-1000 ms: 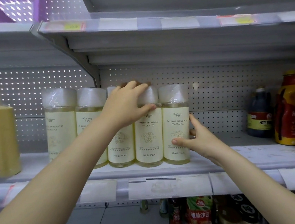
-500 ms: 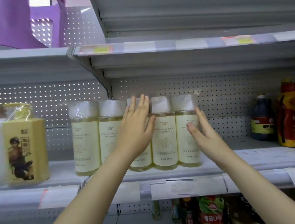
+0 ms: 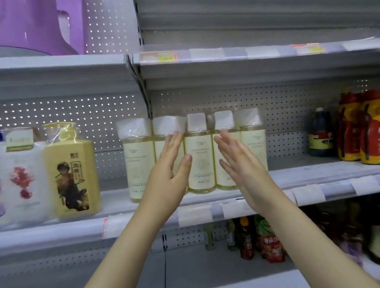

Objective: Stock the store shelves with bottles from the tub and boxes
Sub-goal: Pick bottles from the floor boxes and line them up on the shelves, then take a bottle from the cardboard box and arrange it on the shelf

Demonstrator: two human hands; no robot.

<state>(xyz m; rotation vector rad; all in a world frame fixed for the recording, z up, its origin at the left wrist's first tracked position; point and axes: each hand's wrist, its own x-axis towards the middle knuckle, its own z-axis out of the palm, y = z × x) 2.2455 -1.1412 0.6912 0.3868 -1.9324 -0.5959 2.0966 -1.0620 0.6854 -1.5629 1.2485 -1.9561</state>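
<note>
Several pale yellow bottles (image 3: 199, 161) with white wrapped caps stand upright in a row on the middle shelf (image 3: 325, 173). My left hand (image 3: 168, 171) is held up in front of the row with straight fingers and holds nothing. My right hand (image 3: 239, 162) is raised beside it, fingers straight, also holding nothing. Both hands hang a little in front of the bottles, apart from them. The left hand hides part of the second bottle, and the right hand hides part of the fourth.
A yellow pump bottle (image 3: 72, 170) and white bottles (image 3: 10, 178) stand at the left of the shelf. Dark and red sauce bottles (image 3: 376, 127) stand at the right. A purple tub (image 3: 20, 25) sits on the shelf above. More bottles (image 3: 268, 240) fill the shelf below.
Both hands have let go of the bottles and drawn back from the row with fingers straightened. The view has pulled back and shifted left.
</note>
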